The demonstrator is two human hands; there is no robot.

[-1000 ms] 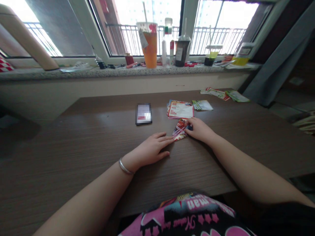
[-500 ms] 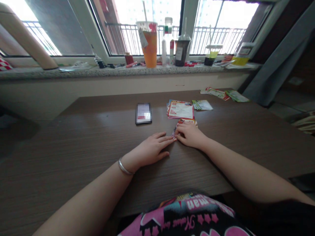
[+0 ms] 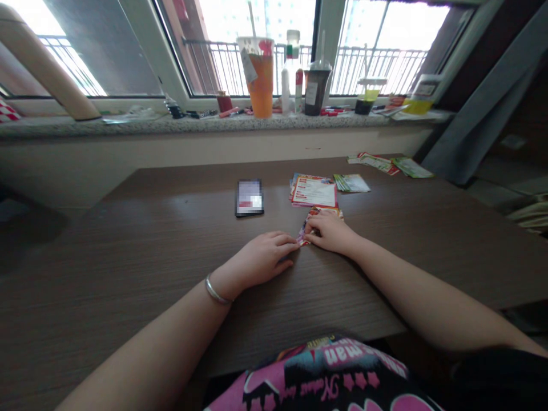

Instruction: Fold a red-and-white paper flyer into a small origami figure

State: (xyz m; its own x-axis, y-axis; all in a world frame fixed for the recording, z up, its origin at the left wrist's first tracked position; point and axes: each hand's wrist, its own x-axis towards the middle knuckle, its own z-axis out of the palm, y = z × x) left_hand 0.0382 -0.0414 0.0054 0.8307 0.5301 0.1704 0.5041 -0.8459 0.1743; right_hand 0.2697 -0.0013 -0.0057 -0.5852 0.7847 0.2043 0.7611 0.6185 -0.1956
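1. Your left hand (image 3: 261,258) is down flat on the table (image 3: 128,257), palm down and fingers slightly curled. It grips nothing, and its fingertips (image 3: 291,246) meet the near left corner of the folded leaflet (image 3: 329,211).
2. Your right hand (image 3: 330,233) sits on top of that leaflet, fingers loosely bent and pressing onto the paper, not wrapped round it.
3. That folded leaflet lies flat mid-table, mostly covered by your right hand. A colourful strip shows beyond your knuckles, and a corner pokes out between the two hands.
4. On your left wrist is a silver bangle (image 3: 215,292).
5. Just beyond the leaflet is a stack of red-and-white leaflets (image 3: 314,191); I cannot tell whether the two touch. Just beside that stack, to the right, is a small green stack (image 3: 351,182).
6. Left of the red-and-white stack, a phone (image 3: 249,197) lies face up with its screen blurred, apart from both hands.
7. More leaflets (image 3: 377,162) are spread at the far right corner of the table.
8. Up on the windowsill (image 3: 128,127) stand a tall orange cup (image 3: 259,77) with a straw, a white bottle (image 3: 286,85) and a dark lidded cup (image 3: 317,88).
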